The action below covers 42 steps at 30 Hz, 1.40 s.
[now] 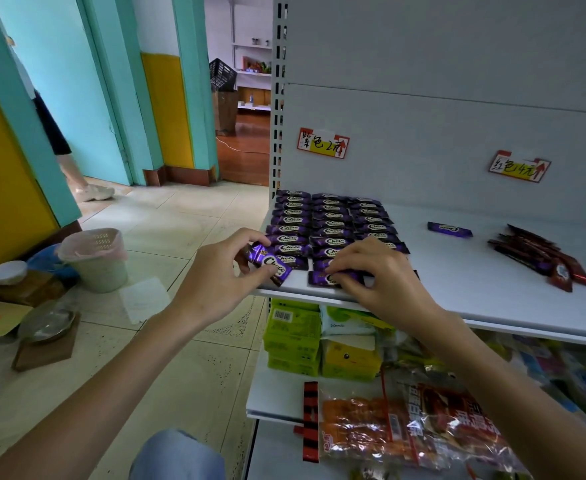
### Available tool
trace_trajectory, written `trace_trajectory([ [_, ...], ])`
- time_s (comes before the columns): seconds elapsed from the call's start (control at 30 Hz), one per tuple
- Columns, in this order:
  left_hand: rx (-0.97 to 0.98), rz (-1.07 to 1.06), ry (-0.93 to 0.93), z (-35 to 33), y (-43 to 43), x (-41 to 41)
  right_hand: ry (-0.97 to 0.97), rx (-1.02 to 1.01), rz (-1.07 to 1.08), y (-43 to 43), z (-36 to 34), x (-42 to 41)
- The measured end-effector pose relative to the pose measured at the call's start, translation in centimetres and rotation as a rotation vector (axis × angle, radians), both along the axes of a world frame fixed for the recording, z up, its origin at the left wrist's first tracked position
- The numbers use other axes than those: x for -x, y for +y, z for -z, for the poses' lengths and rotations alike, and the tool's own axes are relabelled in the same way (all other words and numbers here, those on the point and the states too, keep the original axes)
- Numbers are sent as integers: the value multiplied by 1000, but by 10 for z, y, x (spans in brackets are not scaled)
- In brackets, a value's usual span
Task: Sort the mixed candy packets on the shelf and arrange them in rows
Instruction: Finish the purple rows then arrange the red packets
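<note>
Purple Choco packets (331, 223) lie in three rows on the left of the white shelf (457, 292). My left hand (222, 271) pinches a purple packet (270, 263) at the shelf's front left corner. My right hand (371, 271) has its fingertips curled on another purple packet (322, 278) at the front of the middle row. One stray purple packet (450, 229) lies alone mid-shelf. A loose pile of red packets (544, 258) sits to the right.
Two price labels (322, 143) (519, 167) hang on the back panel. The lower shelf holds green boxes (293, 337) and orange snack bags (405, 427). A bin (94, 261) and clutter stand on the floor at left. A person's leg (77, 168) is by the doorway.
</note>
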<state>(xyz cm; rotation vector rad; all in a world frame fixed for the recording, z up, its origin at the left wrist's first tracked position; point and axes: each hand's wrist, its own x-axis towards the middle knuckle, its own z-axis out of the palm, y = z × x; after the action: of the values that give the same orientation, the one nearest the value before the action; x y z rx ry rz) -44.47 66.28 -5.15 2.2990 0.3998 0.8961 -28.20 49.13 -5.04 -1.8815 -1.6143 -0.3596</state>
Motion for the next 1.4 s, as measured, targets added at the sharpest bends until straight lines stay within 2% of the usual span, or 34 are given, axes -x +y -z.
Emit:
trace_trajectory([
  [0.17,-234,-49,92,6,2,-4,-9,5,13,1,2,-1],
  [0.33,-376,-75,67,10,5,-12,32,23,4,-1,0,1],
  [0.57,-352,58,62,12,4,-15,37,27,0,-2,-1,0],
  [1.4,-329,125,84,15,9,-17,43,54,-5,-3,2,-4],
])
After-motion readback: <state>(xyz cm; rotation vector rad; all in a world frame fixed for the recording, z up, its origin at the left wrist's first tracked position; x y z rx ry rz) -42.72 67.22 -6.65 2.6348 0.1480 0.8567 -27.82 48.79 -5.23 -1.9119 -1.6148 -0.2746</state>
